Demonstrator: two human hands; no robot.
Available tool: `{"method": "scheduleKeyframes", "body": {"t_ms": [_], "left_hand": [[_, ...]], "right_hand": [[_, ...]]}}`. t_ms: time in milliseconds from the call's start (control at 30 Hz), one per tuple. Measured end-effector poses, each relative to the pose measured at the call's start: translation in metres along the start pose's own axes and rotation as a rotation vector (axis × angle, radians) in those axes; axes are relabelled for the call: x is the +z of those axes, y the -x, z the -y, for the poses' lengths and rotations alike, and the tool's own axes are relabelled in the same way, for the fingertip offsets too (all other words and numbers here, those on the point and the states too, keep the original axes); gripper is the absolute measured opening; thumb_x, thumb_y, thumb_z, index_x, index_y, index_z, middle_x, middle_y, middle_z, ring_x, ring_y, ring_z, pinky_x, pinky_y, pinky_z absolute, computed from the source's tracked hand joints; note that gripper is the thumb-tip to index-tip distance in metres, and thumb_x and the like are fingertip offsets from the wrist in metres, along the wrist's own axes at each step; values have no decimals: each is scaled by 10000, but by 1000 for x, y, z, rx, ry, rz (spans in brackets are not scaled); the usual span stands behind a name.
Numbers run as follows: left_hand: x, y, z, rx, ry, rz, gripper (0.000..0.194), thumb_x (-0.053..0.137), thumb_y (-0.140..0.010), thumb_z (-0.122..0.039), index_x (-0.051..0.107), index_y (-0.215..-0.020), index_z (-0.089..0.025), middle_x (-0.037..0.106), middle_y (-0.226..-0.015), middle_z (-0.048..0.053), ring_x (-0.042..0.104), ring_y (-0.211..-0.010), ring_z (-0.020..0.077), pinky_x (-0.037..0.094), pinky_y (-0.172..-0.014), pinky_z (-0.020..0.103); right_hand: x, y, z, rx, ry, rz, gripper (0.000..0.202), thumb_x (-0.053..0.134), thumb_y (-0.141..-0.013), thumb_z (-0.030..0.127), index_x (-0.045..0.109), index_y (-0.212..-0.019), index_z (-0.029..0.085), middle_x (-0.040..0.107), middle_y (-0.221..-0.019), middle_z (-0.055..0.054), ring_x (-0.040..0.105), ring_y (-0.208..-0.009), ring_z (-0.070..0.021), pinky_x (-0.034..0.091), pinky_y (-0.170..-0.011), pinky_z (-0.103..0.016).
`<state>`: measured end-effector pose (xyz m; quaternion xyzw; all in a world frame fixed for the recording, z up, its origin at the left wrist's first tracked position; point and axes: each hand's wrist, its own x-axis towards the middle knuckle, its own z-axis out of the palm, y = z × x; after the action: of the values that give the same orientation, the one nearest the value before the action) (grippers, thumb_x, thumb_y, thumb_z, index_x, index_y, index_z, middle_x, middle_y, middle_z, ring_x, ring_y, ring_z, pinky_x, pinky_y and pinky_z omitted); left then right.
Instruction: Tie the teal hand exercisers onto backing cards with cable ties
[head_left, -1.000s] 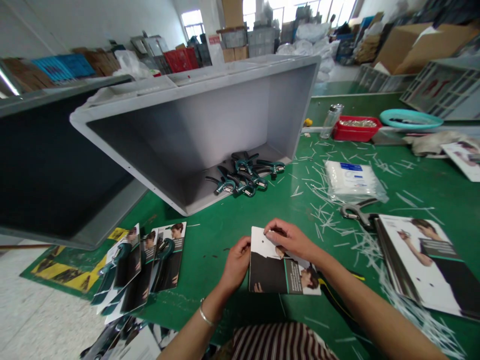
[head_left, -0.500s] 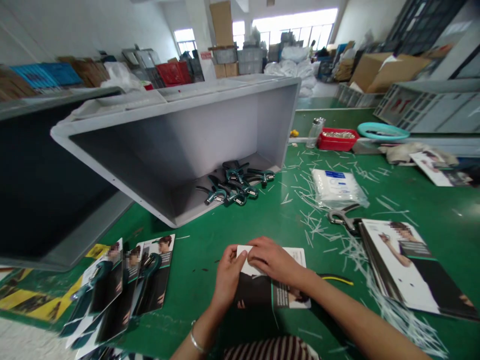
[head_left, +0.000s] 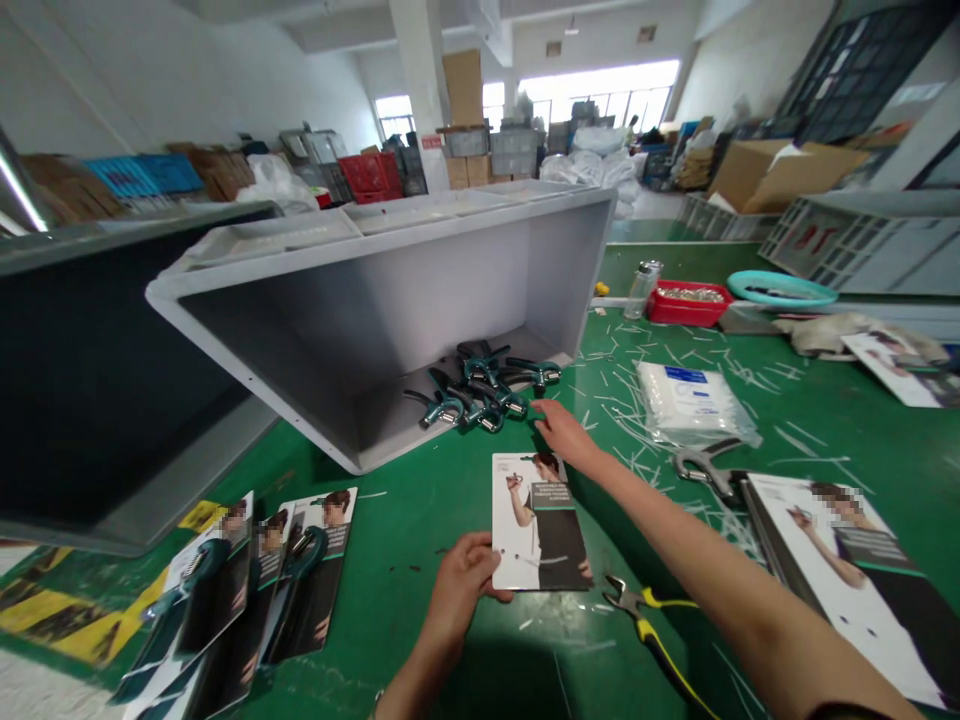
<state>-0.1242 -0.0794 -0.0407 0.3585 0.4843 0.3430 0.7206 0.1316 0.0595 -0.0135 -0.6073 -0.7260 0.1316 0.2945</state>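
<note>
My left hand (head_left: 466, 570) grips the lower left edge of a printed backing card (head_left: 551, 545), thumb on its face. The card stands turned upright, with small punched holes and a thin white tie across its lower part. My right hand (head_left: 559, 428) is stretched forward beyond the card, fingers apart and holding nothing. Its fingertips are close to the pile of teal and black hand grip strengtheners (head_left: 487, 390) at the mouth of a tipped grey bin (head_left: 360, 455); whether they touch is unclear. Yellow-and-black cutting pliers (head_left: 637, 608) lie right of the card, partly under my right forearm.
Cards with grip strengtheners attached (head_left: 300, 570) lie at left. On the right are a stack of cards (head_left: 832, 600), a grey grip strengthener (head_left: 705, 470), a bag of white ties (head_left: 694, 400) and scattered ties. A red tray (head_left: 686, 305) and glass bottle (head_left: 641, 290) stand behind.
The card has been turned from sideways to upright, its printed front showing. My right hand has left it and reached forward to the bin; my left hand keeps hold. The pliers have come into view.
</note>
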Motion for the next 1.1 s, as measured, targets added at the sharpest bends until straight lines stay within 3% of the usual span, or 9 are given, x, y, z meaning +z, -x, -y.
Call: {"method": "scheduleKeyframes", "body": {"t_ms": [133, 233, 400, 500, 567, 667, 867, 967, 1100], "left_hand": [[11, -14, -2, 52, -69, -32, 430, 729, -722, -435, 550, -987, -149, 670, -754, 41, 684, -660, 214, 578, -580, 345], [4, -21, -20, 143, -442, -61, 357, 615, -827, -403, 564, -1067, -143, 682, -775, 64, 688, -653, 222, 580, -626, 381], [1, -16, -83, 822, -1050, -203, 350, 446, -952, -208, 530, -1292, -195, 620, -1272, 129, 572, -1202, 244, 448, -1039, 454], [24, -15, -118, 1142, -1373, -79, 486, 486, -937, -162, 436, -1418, -215, 469, -1462, 124, 366, -1384, 284, 336, -1126, 493], [38, -17, -131, 1248, -1514, 42, 494, 494, -934, -152, 434, -1423, -192, 492, -1436, 126, 379, -1350, 298, 352, -1108, 483], [45, -22, -135, 1281, -1633, 160, 438, 460, -947, -147, 473, -1384, -159, 584, -1299, 138, 480, -1201, 290, 418, -1021, 463], [25, -44, -116, 1196, -1680, 239, 333, 463, -949, -158, 552, -1270, -159, 617, -1143, 137, 545, -1047, 269, 458, -917, 439], [15, -60, -105, 1077, -1627, 178, 288, 487, -937, -155, 576, -1210, -143, 614, -1068, 130, 555, -991, 263, 479, -884, 412], [12, -77, -96, 1008, -1525, 185, 279, 495, -936, -176, 581, -1202, -164, 606, -1056, 118, 548, -1006, 266, 473, -918, 429]], "right_hand": [[19, -38, -5, -81, 76, 12, 243, 580, -836, 62, 629, -1061, 143, 619, -1110, -149, 553, -1069, -280, 426, -962, -448], [5, -40, -4, -131, 103, 21, 121, 572, -893, 146, 627, -1000, 159, 624, -1110, -147, 541, -1087, -289, 405, -983, -463], [-69, -10, 23, -186, 144, 14, 262, 459, -988, 387, 585, -1094, 183, 645, -1072, -131, 589, -1000, -278, 440, -896, -402], [-107, 10, 53, -209, 37, 151, 305, 457, -979, 472, 598, -1072, 218, 667, -970, -66, 628, -871, -230, 456, -790, -333], [-114, 21, 66, -164, -118, 261, 313, 486, -957, 498, 621, -995, 219, 661, -880, -31, 626, -769, -189, 462, -714, -296], [-97, 34, 68, 53, -436, 352, 365, 544, -899, 551, 630, -926, 198, 626, -786, -5, 583, -619, -138, 448, -557, -249], [-47, 53, 51, 388, -972, 436, 462, 631, -808, 621, 607, -904, 170, 601, -707, 17, 490, -536, -80, 409, -499, -207], [-44, 57, 49, 395, -929, 508, 466, 637, -814, 597, 616, -1009, 174, 640, -734, 3, 537, -580, -100, 395, -488, -201], [-47, 58, 40, 319, -611, 477, 487, 671, -801, 523, 597, -1143, 185, 630, -660, 35, 524, -499, -113, 377, -442, -216]]}}
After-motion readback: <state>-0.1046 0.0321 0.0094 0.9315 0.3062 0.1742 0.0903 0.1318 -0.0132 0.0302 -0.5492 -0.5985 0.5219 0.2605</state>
